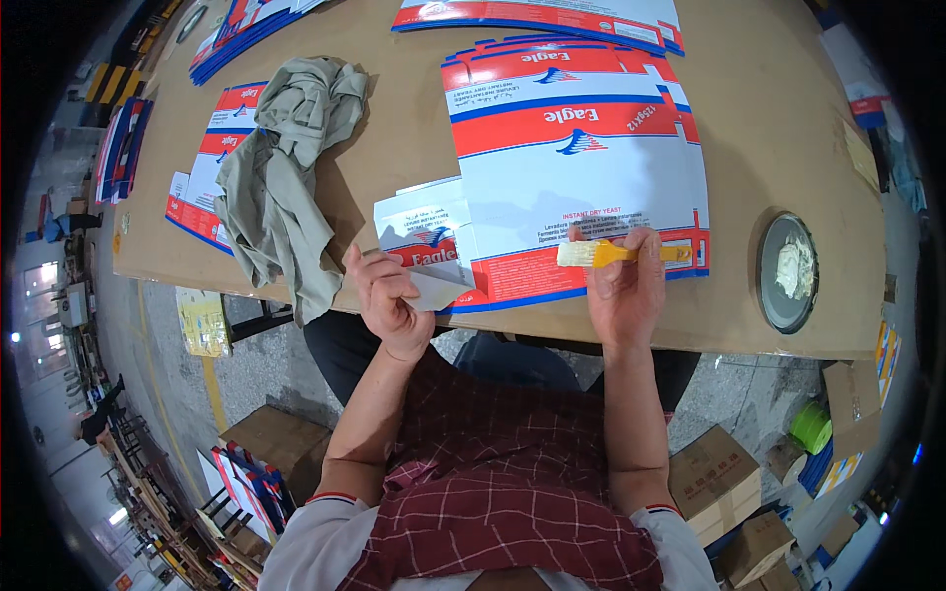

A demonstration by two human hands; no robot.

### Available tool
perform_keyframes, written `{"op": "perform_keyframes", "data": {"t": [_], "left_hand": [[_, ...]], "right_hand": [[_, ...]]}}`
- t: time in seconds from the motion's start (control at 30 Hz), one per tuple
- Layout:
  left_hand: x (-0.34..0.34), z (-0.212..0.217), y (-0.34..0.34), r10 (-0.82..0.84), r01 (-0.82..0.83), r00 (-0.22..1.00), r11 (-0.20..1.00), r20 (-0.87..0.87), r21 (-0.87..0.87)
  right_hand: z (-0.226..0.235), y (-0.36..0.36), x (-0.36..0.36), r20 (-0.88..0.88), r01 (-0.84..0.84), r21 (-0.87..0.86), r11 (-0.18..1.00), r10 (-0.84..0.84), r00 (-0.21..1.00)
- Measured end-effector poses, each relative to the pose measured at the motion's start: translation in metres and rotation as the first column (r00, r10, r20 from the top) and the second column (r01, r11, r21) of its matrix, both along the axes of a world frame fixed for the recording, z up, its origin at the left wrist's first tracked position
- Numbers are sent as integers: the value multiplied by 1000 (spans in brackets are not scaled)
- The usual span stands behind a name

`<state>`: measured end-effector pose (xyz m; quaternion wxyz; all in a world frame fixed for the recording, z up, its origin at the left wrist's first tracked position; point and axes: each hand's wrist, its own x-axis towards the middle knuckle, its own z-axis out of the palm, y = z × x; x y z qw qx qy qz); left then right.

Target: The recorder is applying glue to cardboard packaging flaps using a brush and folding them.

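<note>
My right hand [628,295] grips a yellow-handled brush [631,253], its pale bristles pointing left over the near part of a flat printed carton [581,182]. That carton is white, red and blue and lies on a stack of similar ones. Pinched in my left hand [387,295] is the near corner of a smaller printed carton panel [424,231], whose pale underside is folded up. The panel meets the stack's left edge; whether it joins the stack I cannot tell. On the right, a dark round dish [780,307] holds white paste [795,268].
A crumpled grey-green cloth [286,158] lies at the left over more flat cartons [212,177]. Further stacks [537,14] sit along the table's far side. Brown boxes [714,478] stand on the floor at the lower right, beside a green roll [811,427].
</note>
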<state>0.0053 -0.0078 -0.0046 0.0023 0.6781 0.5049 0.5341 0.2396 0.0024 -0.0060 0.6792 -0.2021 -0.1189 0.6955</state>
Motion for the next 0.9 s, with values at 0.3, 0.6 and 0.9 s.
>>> {"op": "perform_keyframes", "data": {"t": [0.3, 0.6, 0.9], "left_hand": [[-16, -9, 3, -21, 22, 999, 1000, 47, -22], [-6, -8, 10, -61, 61, 994, 998, -93, -2], [-1, -3, 10, -5, 4, 989, 1000, -150, -7]], "right_hand": [[60, -38, 66, 389, 617, 117, 778, -608, 692], [65, -66, 231, 947, 570, 320, 756, -275, -167], [45, -44, 250, 954, 466, 203, 861, -66, -293]]}}
